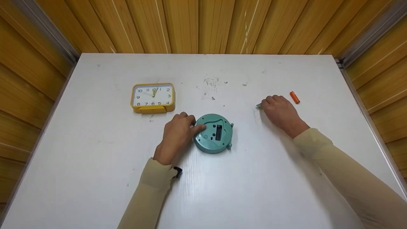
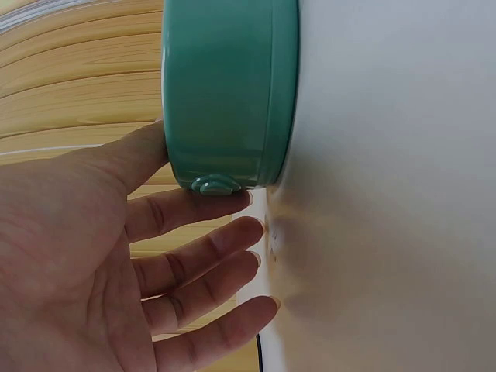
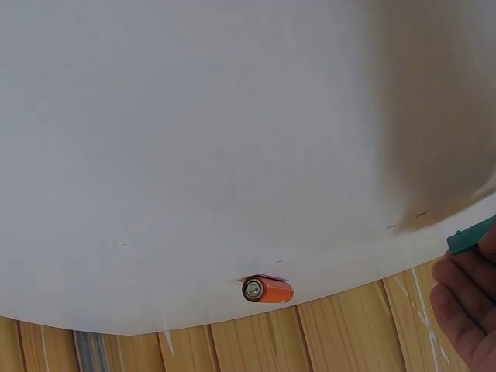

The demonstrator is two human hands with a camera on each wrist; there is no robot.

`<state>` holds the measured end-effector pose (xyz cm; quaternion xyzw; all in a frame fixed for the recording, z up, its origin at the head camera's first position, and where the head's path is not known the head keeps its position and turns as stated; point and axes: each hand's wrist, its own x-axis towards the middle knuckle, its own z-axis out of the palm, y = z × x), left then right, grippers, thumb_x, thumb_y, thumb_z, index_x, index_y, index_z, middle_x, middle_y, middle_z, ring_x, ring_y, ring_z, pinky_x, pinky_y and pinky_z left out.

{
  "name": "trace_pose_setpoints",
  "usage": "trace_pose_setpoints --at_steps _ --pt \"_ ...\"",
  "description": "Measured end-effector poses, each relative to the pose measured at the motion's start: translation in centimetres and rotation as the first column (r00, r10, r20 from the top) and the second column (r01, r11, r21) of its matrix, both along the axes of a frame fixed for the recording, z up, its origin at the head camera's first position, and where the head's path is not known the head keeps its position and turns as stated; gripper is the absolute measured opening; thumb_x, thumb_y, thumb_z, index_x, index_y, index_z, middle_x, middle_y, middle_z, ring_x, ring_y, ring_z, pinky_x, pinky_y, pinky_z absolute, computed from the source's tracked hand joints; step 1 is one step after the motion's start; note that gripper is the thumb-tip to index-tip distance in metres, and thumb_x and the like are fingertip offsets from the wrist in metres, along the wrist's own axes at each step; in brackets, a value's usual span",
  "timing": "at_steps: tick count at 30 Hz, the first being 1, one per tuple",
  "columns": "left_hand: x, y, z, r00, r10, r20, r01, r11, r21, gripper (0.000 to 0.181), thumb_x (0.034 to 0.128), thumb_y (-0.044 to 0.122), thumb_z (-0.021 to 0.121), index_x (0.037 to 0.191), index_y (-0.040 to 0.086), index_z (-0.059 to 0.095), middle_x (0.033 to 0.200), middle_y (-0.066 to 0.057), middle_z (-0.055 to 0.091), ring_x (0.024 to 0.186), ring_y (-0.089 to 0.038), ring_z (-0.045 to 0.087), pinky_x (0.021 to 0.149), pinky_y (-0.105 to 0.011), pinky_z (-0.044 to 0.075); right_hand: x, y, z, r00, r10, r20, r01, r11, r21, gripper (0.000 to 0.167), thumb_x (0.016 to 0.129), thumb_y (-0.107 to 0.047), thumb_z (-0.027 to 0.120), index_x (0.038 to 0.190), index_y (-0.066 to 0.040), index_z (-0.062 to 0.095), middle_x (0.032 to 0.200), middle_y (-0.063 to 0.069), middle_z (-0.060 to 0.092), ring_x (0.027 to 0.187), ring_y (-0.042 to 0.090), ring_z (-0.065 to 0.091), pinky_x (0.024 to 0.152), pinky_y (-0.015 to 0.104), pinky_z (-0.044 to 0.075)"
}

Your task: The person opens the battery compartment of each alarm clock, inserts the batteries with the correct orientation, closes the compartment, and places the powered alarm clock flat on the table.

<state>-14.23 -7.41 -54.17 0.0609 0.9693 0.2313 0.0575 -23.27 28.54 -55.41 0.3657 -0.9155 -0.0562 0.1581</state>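
A round green alarm clock (image 1: 210,147) lies face down on the white table, its battery compartment (image 1: 218,132) uncovered and dark inside. My left hand (image 1: 177,136) holds it at the left side, thumb on the back and index finger against the rim; in the left wrist view the other fingers spread below the clock (image 2: 225,93). Further right, my right hand (image 1: 281,113) pinches a small green cover (image 1: 258,105), whose end also shows in the right wrist view (image 3: 467,238). Most of that cover is hidden by the fingers.
An orange battery (image 1: 294,97) lies on the table just beyond the right hand. A yellow rectangular alarm clock (image 1: 153,109) stands at the back left, facing me. Wood-patterned panels (image 1: 213,25) enclose the white table (image 1: 95,178) at the back and sides.
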Motion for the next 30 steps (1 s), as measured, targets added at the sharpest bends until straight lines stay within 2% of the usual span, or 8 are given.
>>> trace_pose_setpoints --at_steps 5,12,21,30 --pt "0.0 0.1 0.0 1.000 0.003 0.010 -0.003 1.000 0.002 0.044 0.1002 0.049 0.072 0.113 0.007 0.078 0.103 -0.009 0.067 0.096 -0.025 0.059 0.082 -0.042 0.055 0.1 -0.5 -0.1 0.998 -0.062 0.005 0.062 0.998 0.003 0.014 0.087 0.018 0.073 0.099 0.014 0.067 0.092 0.025 0.068 0.084 0.040 0.067 0.078 0.048 0.059" --pt "0.0 0.1 0.0 1.000 -0.001 0.014 0.000 1.000 0.010 0.043 0.0998 0.048 0.073 0.114 0.008 0.078 0.102 -0.008 0.066 0.095 -0.024 0.059 0.081 -0.041 0.054 0.8 -1.4 -0.3 0.989 -0.149 0.015 0.148 0.987 0.061 0.011 0.087 0.017 0.070 0.097 0.015 0.067 0.086 0.024 0.064 0.082 0.039 0.067 0.073 0.046 0.057" --pt "0.0 0.0 0.1 1.000 0.003 0.028 -0.003 1.000 0.024 0.043 0.1002 0.048 0.073 0.116 0.008 0.078 0.105 -0.008 0.066 0.097 -0.024 0.059 0.083 -0.041 0.054 1.3 -1.9 -0.3 0.988 -0.151 0.002 0.151 0.988 0.039 0.009 0.088 0.017 0.069 0.097 0.015 0.068 0.087 0.025 0.065 0.083 0.039 0.068 0.073 0.048 0.058" --pt "0.0 0.0 -0.1 1.000 0.004 0.022 -0.005 0.999 0.036 0.043 0.1006 0.047 0.072 0.115 0.008 0.078 0.107 -0.008 0.067 0.098 -0.025 0.059 0.084 -0.040 0.054 1.8 -2.4 -0.4 0.981 -0.185 0.060 0.180 0.980 0.080 0.013 0.091 0.013 0.072 0.103 0.017 0.069 0.090 0.025 0.065 0.084 0.038 0.067 0.076 0.047 0.058"
